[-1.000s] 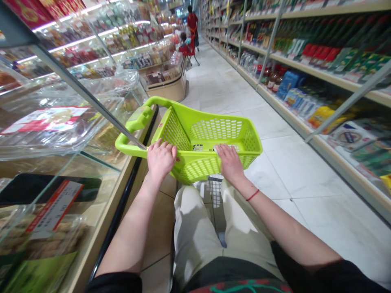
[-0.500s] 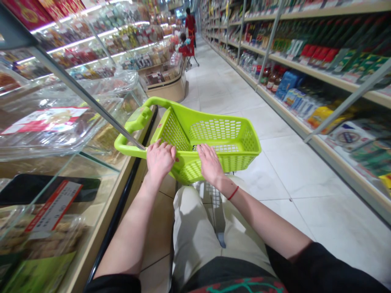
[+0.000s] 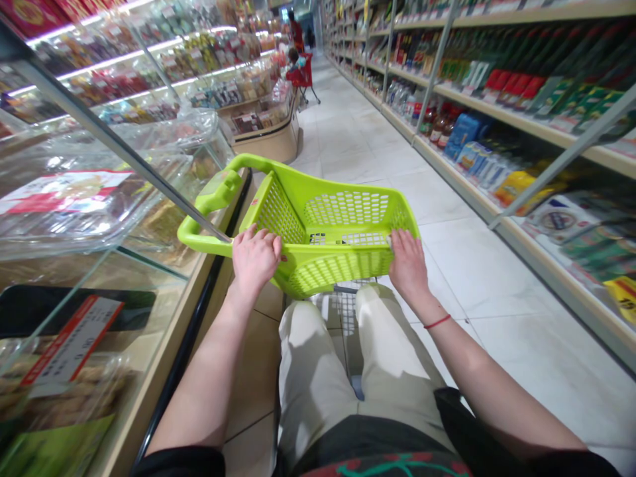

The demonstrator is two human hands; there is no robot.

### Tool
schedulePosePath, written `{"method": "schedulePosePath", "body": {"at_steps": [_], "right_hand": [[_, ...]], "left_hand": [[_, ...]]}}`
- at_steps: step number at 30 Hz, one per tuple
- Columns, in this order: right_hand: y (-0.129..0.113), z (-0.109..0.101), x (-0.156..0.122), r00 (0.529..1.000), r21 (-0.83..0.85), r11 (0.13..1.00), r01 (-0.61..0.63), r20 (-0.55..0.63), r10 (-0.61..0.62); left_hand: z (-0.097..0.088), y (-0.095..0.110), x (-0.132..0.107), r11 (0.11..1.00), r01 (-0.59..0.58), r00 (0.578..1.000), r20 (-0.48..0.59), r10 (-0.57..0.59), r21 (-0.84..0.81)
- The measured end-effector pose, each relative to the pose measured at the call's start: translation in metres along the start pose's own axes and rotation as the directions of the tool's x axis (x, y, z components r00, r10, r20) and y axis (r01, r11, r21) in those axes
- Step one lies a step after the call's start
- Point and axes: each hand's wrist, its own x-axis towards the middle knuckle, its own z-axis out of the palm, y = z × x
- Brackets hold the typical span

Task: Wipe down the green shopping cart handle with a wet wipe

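Observation:
A lime-green shopping cart (image 3: 342,262) with a perforated plastic basket stands crosswise before my legs, nothing visible in its basket. Near the handle end, my left hand (image 3: 254,260) is closed over the basket's near rim. A thin grey rod (image 3: 144,162) slants from the upper left down to this hand; whether the hand holds it too, I cannot tell. My right hand (image 3: 408,265), with a red cord at the wrist, curls its fingers over the same rim close to the front corner. The cart's handle (image 3: 218,192) is at the left, untouched.
On the left, a glass-sided display case (image 3: 163,291) holds plastic-wrapped food packs (image 3: 74,199). Shelves of bottles and boxes (image 3: 517,126) line the right. A tiled floor aisle (image 3: 358,139) runs ahead to a red cart (image 3: 303,71) and people near it.
My right hand has slid right along the rim to near the front corner. My left hand stays on the rim. The red cart and the people farther ahead have shifted slightly left in view.

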Motion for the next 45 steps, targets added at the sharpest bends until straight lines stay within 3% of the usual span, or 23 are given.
{"method": "schedulePosePath", "body": {"at_steps": [4, 8, 11, 14, 17, 20, 23, 25, 28, 33, 36, 39, 45], "right_hand": [[-0.033, 0.011, 0.003, 0.999, 0.069, 0.996, -0.050, -0.012, 0.051], [-0.086, 0.022, 0.010, 0.989, 0.179, 0.977, 0.117, 0.072, -0.132], [-0.101, 0.025, 0.014, 0.965, 0.229, 0.947, 0.226, 0.081, -0.250], [-0.083, 0.022, 0.013, 0.957, 0.193, 0.944, 0.266, 0.066, -0.283], [-0.043, 0.014, 0.010, 0.966, 0.103, 0.963, 0.248, 0.042, -0.254], [0.001, 0.003, 0.005, 0.986, 0.004, 0.986, 0.168, 0.011, -0.168], [0.026, -0.004, -0.001, 0.998, -0.051, 0.996, 0.068, -0.015, -0.069], [0.024, -0.002, -0.003, 0.999, -0.045, 0.999, 0.014, -0.038, -0.016], [-0.006, 0.008, -0.001, 0.998, 0.016, 1.000, -0.008, -0.067, 0.009], [-0.078, 0.024, 0.009, 0.982, 0.150, 0.971, 0.186, 0.010, -0.189], [-0.094, 0.026, 0.012, 0.965, 0.158, 0.955, 0.252, 0.037, -0.260], [-0.075, 0.021, 0.010, 0.961, 0.123, 0.956, 0.267, 0.041, -0.274], [0.010, 0.002, -0.003, 0.994, 0.006, 0.995, 0.103, -0.025, -0.103]], "left_hand": [[-0.001, 0.000, 0.000, 1.000, -0.001, 1.000, 0.007, 0.001, 0.009], [0.000, 0.000, 0.001, 0.999, -0.008, 1.000, 0.013, 0.008, 0.040], [0.001, 0.000, 0.001, 0.999, -0.003, 1.000, 0.013, 0.002, 0.053], [0.000, 0.000, 0.001, 0.998, -0.004, 1.000, 0.016, 0.003, 0.057], [-0.001, 0.000, 0.001, 0.998, -0.006, 1.000, 0.017, 0.005, 0.056], [0.000, -0.001, 0.001, 0.998, -0.004, 1.000, 0.017, 0.003, 0.058], [0.001, -0.001, 0.001, 0.999, -0.007, 1.000, 0.010, 0.007, 0.050], [0.001, -0.001, 0.001, 0.999, -0.008, 1.000, 0.002, 0.008, 0.038], [0.002, -0.001, 0.002, 1.000, -0.003, 1.000, 0.002, 0.003, 0.018], [0.001, -0.001, 0.002, 1.000, 0.017, 1.000, 0.015, -0.017, -0.007], [0.002, -0.001, 0.002, 1.000, 0.003, 1.000, 0.015, -0.003, 0.019], [0.003, -0.002, 0.002, 0.999, -0.010, 1.000, 0.003, 0.010, 0.045], [0.003, -0.001, 0.001, 0.999, -0.015, 1.000, -0.007, 0.016, 0.052]]}}
